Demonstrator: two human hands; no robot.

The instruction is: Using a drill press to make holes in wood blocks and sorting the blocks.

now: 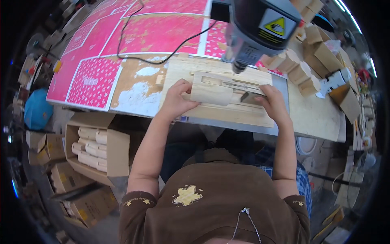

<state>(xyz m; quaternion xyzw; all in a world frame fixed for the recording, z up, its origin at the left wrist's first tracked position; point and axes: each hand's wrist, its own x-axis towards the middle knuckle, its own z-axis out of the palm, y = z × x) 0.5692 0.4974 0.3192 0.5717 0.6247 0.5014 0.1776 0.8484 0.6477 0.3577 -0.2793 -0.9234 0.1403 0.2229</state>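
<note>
A pale wooden piece (pixel 212 96) with a long rectangular slot lies across a wooden jig board (pixel 239 116) on the bench. My left hand (pixel 177 100) grips its left end, fingers behind and thumb along the near edge. At the other end, my right hand (pixel 274 105) is closed around the right end of a dark flat piece (pixel 249 97); its fingertips are partly hidden. A thin metal rod or clamp (pixel 239 84) runs along the slot's right part. Just above and behind the work hangs the drill chuck (pixel 239 67) of a drill press (pixel 260 28).
Pink printed sheets (pixel 158 34) cover the bench's left and back, crossed by a black cable (pixel 174 52). Pale wood dust (pixel 140 97) lies left of the jig. Wooden blocks (pixel 298 71) and cartons (pixel 321 51) stand right. A carton (pixel 118 152) of rounded wooden pieces sits below left.
</note>
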